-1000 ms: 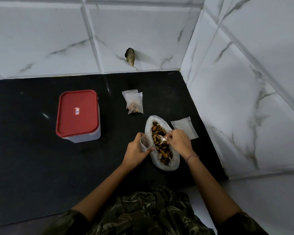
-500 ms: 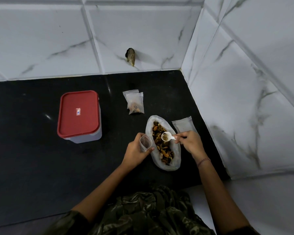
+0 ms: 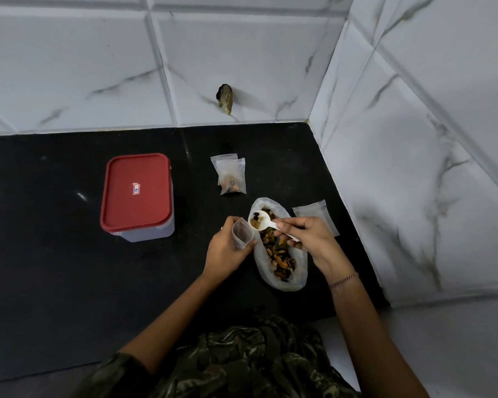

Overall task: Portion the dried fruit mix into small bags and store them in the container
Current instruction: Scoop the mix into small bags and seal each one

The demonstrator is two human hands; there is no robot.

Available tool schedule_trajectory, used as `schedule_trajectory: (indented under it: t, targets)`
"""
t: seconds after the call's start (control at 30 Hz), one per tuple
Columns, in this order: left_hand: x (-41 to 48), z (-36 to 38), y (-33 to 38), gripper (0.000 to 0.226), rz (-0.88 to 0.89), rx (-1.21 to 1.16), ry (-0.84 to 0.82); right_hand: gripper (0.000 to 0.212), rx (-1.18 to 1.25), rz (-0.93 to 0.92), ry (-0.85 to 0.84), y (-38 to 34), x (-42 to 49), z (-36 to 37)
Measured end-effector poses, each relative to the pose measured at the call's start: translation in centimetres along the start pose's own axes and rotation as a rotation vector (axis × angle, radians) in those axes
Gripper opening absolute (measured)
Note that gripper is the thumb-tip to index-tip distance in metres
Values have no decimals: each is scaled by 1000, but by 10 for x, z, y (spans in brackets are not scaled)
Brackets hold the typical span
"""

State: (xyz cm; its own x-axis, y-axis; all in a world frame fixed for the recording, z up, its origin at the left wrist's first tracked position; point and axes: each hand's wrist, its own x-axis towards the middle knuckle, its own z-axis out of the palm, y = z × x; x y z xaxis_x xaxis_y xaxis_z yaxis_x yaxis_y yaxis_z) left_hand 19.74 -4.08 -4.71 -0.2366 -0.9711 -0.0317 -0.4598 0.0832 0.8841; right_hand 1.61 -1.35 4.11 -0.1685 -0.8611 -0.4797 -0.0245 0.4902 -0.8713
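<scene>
Left hand fingers curl round small clear plastic bag, mouth open, beside large translucent bag of dried fruit mix. Right hand pinches white plastic spoon, loaded, at the mouth. Film likely limp, slippery; grip near rim.

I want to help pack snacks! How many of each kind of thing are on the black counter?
container with red lid: 1
big bag of fruit mix: 1
spoon: 1
small bags: 4 (held bag in the left hand, two filled bags overlapping, flat bag beside the right hand, perhaps a stack)
Total: 7
</scene>
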Motion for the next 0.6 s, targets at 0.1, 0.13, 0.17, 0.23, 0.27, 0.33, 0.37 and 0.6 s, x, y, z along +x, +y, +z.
schedule_trajectory:
  t: [0.1,0.13,0.17,0.23,0.27,0.33,0.37,0.6]
  targets:
    - [3,-3,3,49,15,3,33,8,-108,-97,24,-3,-2,18]
    - [4,-4,4,51,15,15,47,8,-199,-152,57,-2,-2,23]
    - [5,-4,6,53,14,34,59,9,-303,-222,93,0,-1,28]
    - [6,-5,9,55,18,68,91,14,-509,-369,166,0,-5,36]
    - [5,-6,11,56,15,71,104,16,-584,-447,193,-2,-7,40]
    - [6,-8,13,56,-7,58,122,21,-709,-605,197,-4,-9,45]
    - [7,-9,14,55,-17,48,129,25,-787,-645,170,-3,-10,47]
    - [10,-12,18,51,-29,-16,141,27,-1020,-877,127,20,-7,51]
